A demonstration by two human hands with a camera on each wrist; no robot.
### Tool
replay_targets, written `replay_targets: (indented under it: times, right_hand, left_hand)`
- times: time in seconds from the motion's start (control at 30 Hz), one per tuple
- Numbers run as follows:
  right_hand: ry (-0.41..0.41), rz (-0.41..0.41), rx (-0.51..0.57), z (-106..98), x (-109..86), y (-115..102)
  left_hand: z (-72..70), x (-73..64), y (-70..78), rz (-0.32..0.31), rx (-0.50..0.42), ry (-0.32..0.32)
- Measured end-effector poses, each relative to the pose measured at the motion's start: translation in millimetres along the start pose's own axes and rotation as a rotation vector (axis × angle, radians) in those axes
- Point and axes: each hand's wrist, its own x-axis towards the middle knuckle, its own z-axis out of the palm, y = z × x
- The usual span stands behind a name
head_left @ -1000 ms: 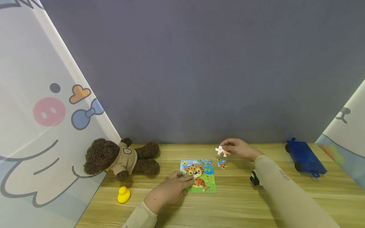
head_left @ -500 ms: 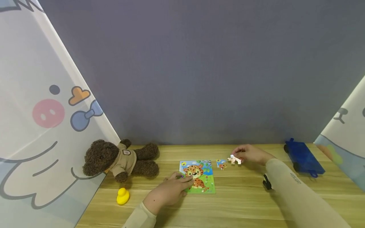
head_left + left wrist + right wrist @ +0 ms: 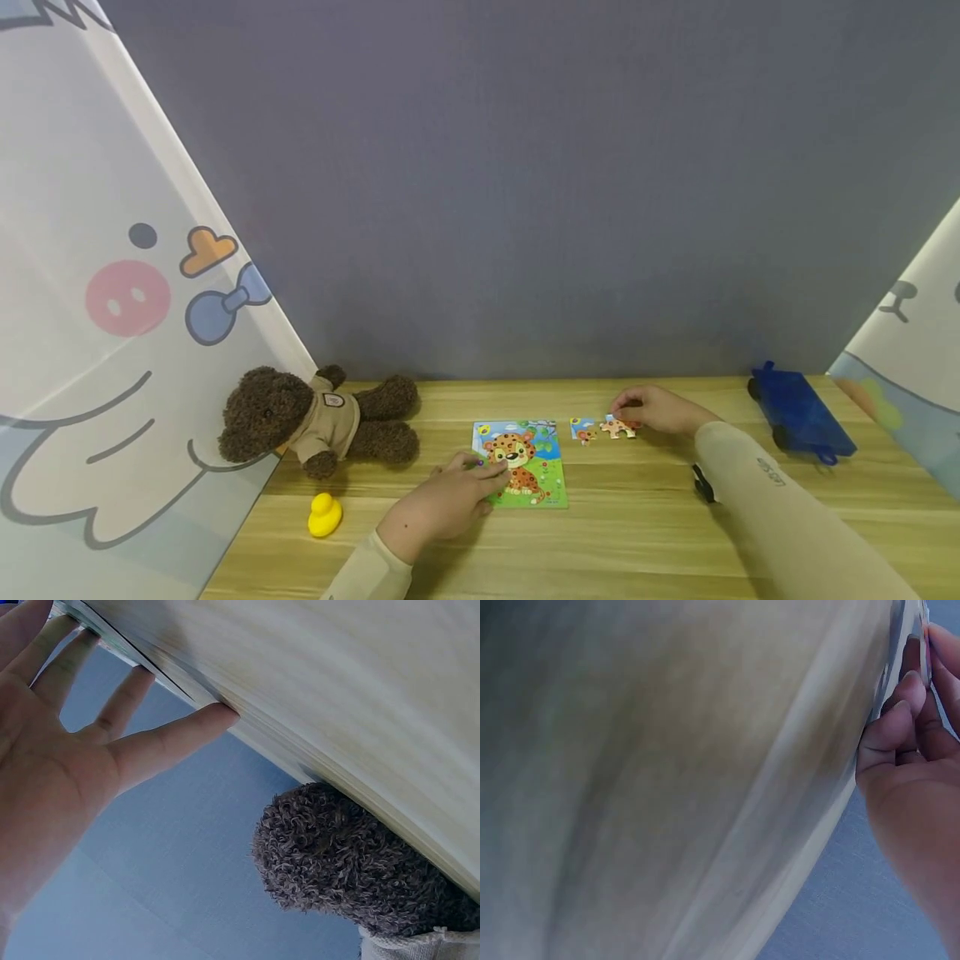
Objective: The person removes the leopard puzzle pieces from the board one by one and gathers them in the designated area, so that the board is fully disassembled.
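Observation:
A leopard picture board (image 3: 536, 462) lies flat on the wooden table, and my left hand (image 3: 450, 500) rests on its left part with the fingers spread. In the left wrist view those fingers (image 3: 124, 701) reach straight to the board's edge. To the board's right, my right hand (image 3: 656, 408) pinches an orange spotted puzzle piece (image 3: 617, 428) between thumb and fingers, close over the table. Just left of that piece lies another puzzle piece (image 3: 582, 430), blue with an animal's ear. In the right wrist view the held puzzle piece (image 3: 925, 656) shows edge-on between the fingertips.
A brown teddy bear (image 3: 330, 425) in a tan shirt lies at the left, with a yellow rubber duck (image 3: 325, 515) in front of it. A blue toy cart (image 3: 801, 412) stands at the right. A grey wall (image 3: 525, 208) rises behind the table.
My right hand has carried the spotted puzzle piece rightward and down, from above the blue piece to beside it, and tilted it flatter. My left hand stays on the board.

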Motion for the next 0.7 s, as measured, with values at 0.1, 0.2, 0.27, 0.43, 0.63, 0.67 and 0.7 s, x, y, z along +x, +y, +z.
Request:
replay_targets:
  times: [0.1, 0.2, 0.27, 0.43, 0.63, 0.67, 0.7]
  right_hand:
    - [0.004, 0.004, -0.02, 1.0, 1.2, -0.1]
    - [0.008, 0.0, -0.034, 1.4, 2.7, 0.8]
    - [0.008, 0.002, -0.035, 1.5, 3.3, 1.4]
    - [0.007, 0.001, -0.036, 2.1, 3.7, 0.3]
    - [0.015, -0.015, -0.063, 3.6, 1.7, -3.0]
    - [0.018, -0.013, -0.066, 3.7, 1.4, -3.1]
    - [0.022, -0.01, -0.067, 3.6, 1.0, -3.2]
  left_hand:
    - [1.0, 0.1, -0.9, 0.002, 0.004, -0.002]
    - [1.6, 0.0, -1.7, 0.008, 0.01, 0.003]
    - [1.5, -0.3, -1.8, 0.012, 0.011, 0.006]
    - [1.9, -0.5, -1.6, 0.004, 0.011, 0.001]
    - [2.0, 0.2, -1.2, -0.008, -0.006, -0.01]
    - [2.1, 0.4, -1.2, -0.008, -0.008, -0.012]
    - [2.0, 0.5, -1.2, -0.009, -0.009, -0.013]
